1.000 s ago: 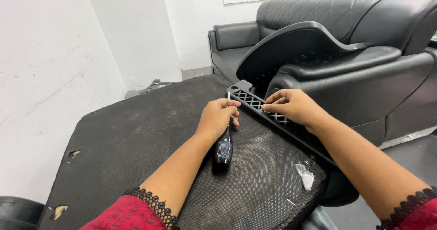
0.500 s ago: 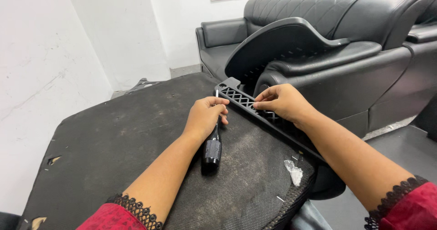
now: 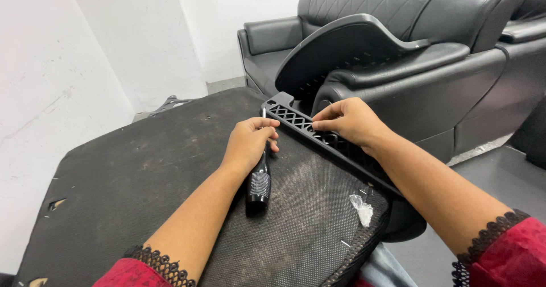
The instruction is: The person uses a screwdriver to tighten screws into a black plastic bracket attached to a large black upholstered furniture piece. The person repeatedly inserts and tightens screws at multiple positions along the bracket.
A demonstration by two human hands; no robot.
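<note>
Black lattice bracket lies along far edge of dusty black panel, in front of sofa. Right hand fingertips pinch bracket. Left hand clenched round screwdriver, tip up beside bracket's end. Plastic scrap near panel corner. White wall left.

From where I watch, the change is mostly in the view: the head camera has swung left and dipped a little over the last second, so the glossy black leather sofa now fills more of the upper right. My left hand, wrapped around the black-handled screwdriver, has crept a touch closer to the black plastic lattice strip. My right hand has tightened its pinch on that strip.
</note>
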